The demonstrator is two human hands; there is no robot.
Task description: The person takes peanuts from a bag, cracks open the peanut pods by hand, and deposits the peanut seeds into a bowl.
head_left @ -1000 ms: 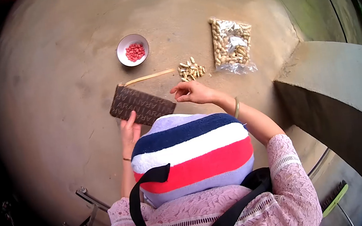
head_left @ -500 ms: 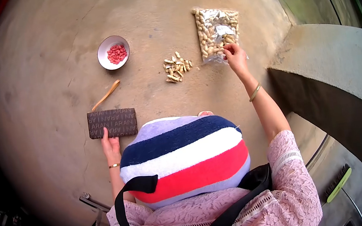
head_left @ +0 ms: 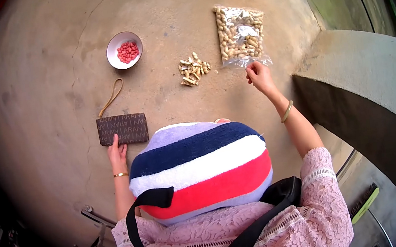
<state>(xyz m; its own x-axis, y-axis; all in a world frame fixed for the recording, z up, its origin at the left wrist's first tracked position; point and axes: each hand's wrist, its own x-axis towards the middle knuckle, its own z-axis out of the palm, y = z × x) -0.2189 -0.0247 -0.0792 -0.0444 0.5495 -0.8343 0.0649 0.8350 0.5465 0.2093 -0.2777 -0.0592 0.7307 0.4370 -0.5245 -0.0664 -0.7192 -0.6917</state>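
Note:
My left hand [head_left: 117, 155] grips the lower edge of a dark brown lettered wristlet wallet [head_left: 131, 128], thumb on top and fingers partly hidden beneath; its tan strap loops away. My right hand [head_left: 259, 76] is closed in a pinch at the loose clear film along the near edge of a plastic bag of unshelled peanuts [head_left: 240, 33]. Whether a peanut is also between those fingers I cannot see. Left of the bag lies a small pile of peanut shells [head_left: 192, 70]. Farther left, a white bowl [head_left: 114, 59] with a dark rim holds red-skinned peanut kernels [head_left: 128, 52].
A striped plush cushion [head_left: 199, 168] rests against my body between my arms. A concrete ledge [head_left: 364, 56] rises to the right, with a green-backed brush [head_left: 365, 205] below it. Metal bars [head_left: 96, 227] stand at lower left on the cracked concrete floor [head_left: 57, 117].
My right hand has drawn back toward me from over the peanuts to the bag's edge, and the clear film now lies stretched out. My left hand stays on the wallet. The view shifted slightly.

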